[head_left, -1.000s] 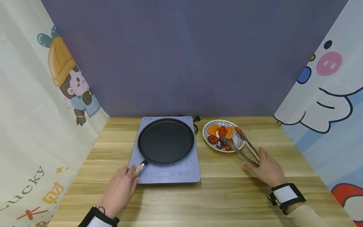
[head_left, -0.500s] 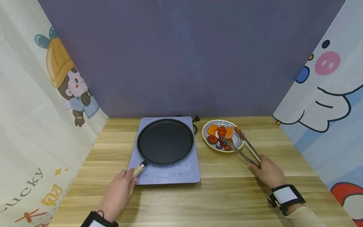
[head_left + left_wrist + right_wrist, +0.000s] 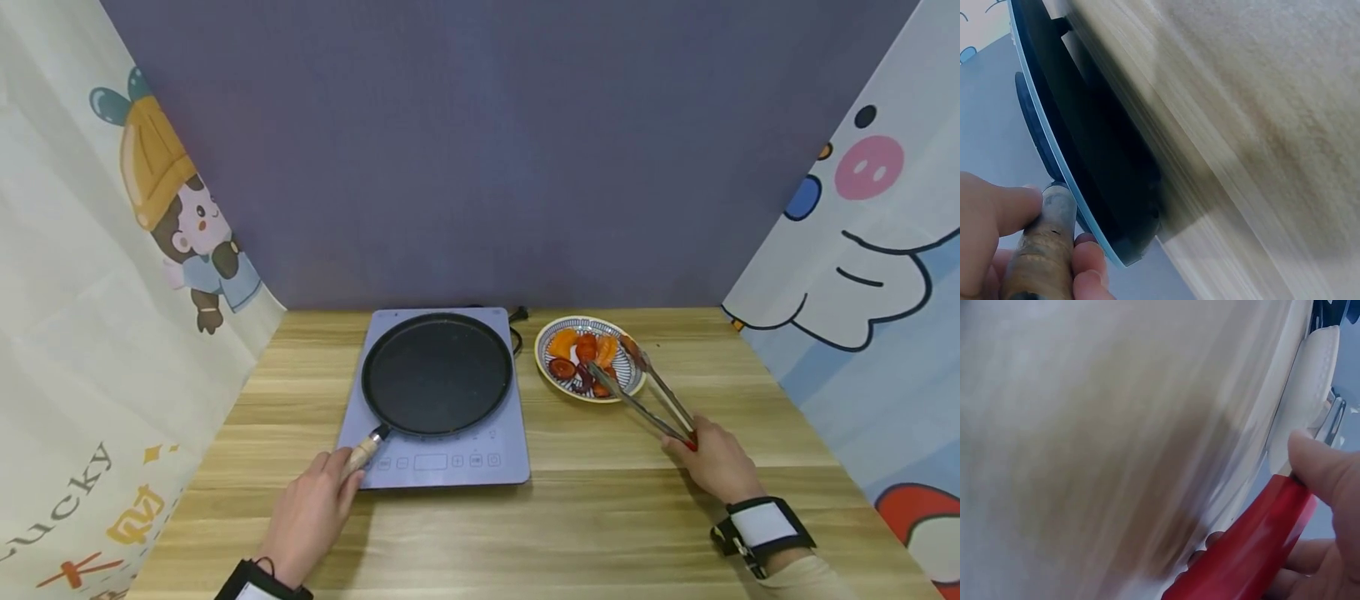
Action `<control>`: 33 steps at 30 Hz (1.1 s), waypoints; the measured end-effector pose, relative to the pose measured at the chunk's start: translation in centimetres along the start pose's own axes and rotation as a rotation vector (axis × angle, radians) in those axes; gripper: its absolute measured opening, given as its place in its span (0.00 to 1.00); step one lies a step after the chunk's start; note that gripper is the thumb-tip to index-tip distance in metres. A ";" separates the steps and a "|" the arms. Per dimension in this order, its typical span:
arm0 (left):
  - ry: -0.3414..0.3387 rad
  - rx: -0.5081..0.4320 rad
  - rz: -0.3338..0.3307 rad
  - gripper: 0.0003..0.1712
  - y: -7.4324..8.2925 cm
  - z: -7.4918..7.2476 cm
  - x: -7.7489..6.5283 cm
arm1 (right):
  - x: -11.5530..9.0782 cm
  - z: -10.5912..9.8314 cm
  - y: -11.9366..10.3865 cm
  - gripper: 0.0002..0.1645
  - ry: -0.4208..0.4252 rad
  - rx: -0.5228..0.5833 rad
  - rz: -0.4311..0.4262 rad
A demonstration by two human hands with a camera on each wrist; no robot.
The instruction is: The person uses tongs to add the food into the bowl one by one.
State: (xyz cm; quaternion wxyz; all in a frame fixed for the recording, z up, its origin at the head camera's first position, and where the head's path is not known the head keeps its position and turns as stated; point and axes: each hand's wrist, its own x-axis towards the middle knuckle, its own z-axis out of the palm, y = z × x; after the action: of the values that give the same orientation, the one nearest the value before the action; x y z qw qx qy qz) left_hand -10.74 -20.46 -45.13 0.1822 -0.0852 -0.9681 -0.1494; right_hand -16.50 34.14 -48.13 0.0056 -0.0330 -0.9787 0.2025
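On the table (image 3: 585,533), pan (image 3: 437,375) on cooktop (image 3: 510,442), plate (image 3: 581,324), cord (image 3: 518,316) between

It looks like a small cooking booth: a stove (image 3: 468,462) with a pan (image 3: 437,375) sits at the back edge of a wooden desk (image 3: 555,533), a grey wall (image 3: 480,158) stands behind, and cartoon curtains (image 3: 120,333) hang along both sides.

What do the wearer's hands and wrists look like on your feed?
Both are bare-fingered. The left hand has a black wristband with a white patch, plus a thin dark cord. The right hand has a similar black-and-white band above a cream sleeve.
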 end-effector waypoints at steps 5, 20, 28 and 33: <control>-0.025 0.006 -0.017 0.17 0.0 0.0 0.2 | 0.0 0.1 0.2 0.33 0.020 -0.008 -0.012; 0.007 -0.024 -0.031 0.17 -0.1 0.4 0.2 | 0.0 0.0 0.3 0.28 0.000 0.017 -0.033; -0.036 -0.043 -0.056 0.16 -0.2 0.2 0.4 | 0.1 0.0 0.2 0.31 -0.001 -0.001 -0.030; -0.048 -0.038 -0.055 0.17 -0.2 0.2 0.7 | 0.0 -0.5 0.0 0.34 -0.007 -0.001 -0.019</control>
State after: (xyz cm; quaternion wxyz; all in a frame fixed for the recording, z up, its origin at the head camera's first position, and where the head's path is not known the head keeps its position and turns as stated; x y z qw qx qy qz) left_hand -11.49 -20.49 -45.15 0.1531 -0.0656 -0.9712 -0.1704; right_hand -16.48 34.37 -47.72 0.0041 -0.0231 -0.9791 0.2022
